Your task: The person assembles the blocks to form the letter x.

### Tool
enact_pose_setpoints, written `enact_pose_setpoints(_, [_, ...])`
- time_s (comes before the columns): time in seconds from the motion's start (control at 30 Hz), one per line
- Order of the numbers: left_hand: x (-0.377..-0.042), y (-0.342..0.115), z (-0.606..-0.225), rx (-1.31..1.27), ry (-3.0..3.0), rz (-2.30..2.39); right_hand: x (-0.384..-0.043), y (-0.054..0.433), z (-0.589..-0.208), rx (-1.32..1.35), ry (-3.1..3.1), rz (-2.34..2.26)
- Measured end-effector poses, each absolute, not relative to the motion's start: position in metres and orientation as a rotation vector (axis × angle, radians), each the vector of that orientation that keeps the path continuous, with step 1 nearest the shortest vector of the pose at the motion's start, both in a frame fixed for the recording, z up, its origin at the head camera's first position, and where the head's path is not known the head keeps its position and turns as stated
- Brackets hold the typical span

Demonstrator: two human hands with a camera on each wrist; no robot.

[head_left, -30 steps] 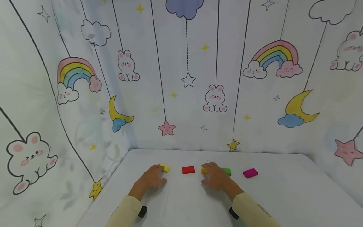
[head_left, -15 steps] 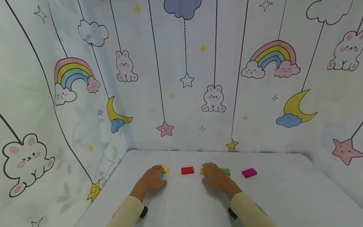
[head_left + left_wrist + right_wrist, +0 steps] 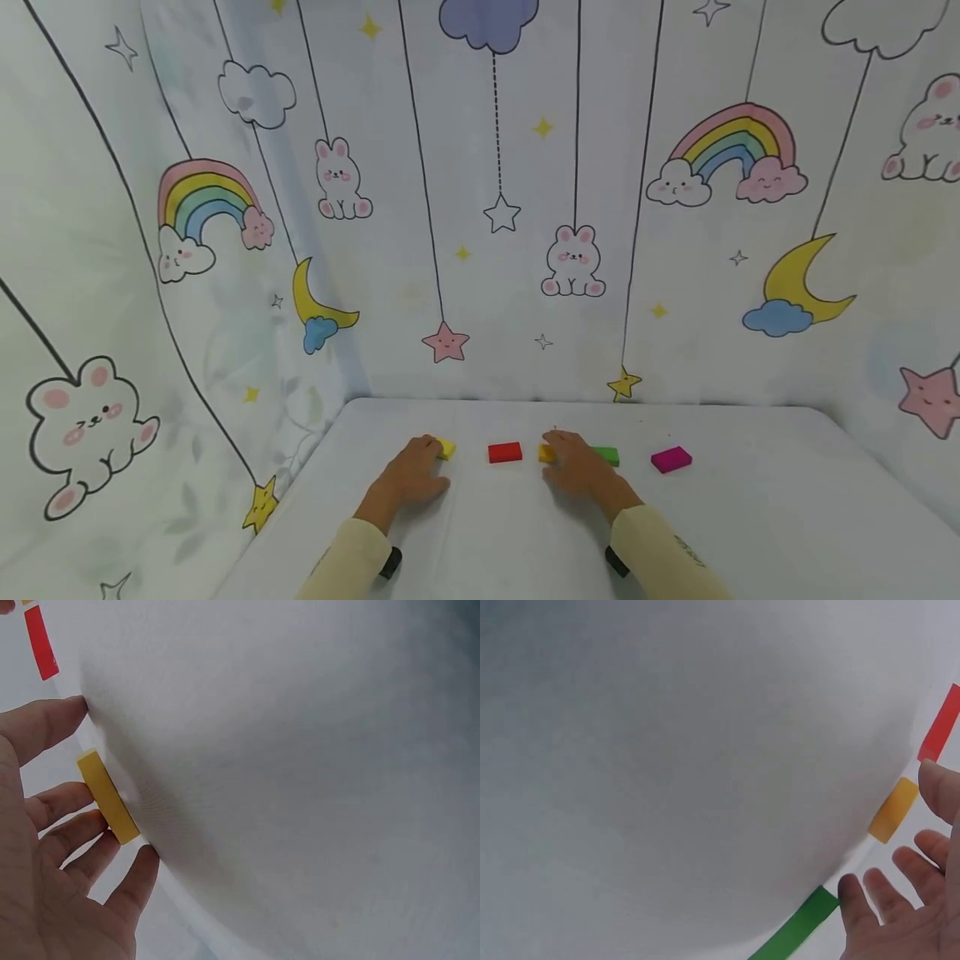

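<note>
At the left end of a row of flat rectangular blocks, my left hand (image 3: 408,475) rests with fingers spread beside a yellow block (image 3: 447,450). In the left wrist view, its fingertips reach the side of that yellow block (image 3: 107,796), while the thumb stands apart from it. My right hand (image 3: 587,473), fingers also apart, is at an orange block (image 3: 546,454) and partly covers it in the head view. The right wrist view has the orange block (image 3: 894,810) beyond the fingertips, and a fingertip close to the end of a green block (image 3: 795,926).
A red block (image 3: 505,452) lies between the two hands. To the right of the green one is a magenta block (image 3: 671,459). They lie on a white-covered table (image 3: 487,533), backed by a white curtain (image 3: 420,200) printed with bunnies, rainbows and stars.
The head view has shifted slightly. My left hand covers a little more of the yellow block than before; the right hand and the blocks stay nearly where they were.
</note>
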State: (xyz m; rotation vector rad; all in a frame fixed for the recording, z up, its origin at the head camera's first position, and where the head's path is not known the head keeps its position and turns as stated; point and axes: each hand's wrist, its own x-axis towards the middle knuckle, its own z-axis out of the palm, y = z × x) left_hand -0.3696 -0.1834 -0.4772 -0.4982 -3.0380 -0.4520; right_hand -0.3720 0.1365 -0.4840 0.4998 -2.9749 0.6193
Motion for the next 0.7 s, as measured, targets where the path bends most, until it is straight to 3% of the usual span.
enact_pose_setpoints(0.7, [-0.3697, -0.1835, -0.4774, -0.534, -3.019, -0.388, -0.3704, 0.1272, -0.4860, 0.614, -2.928, 0.561])
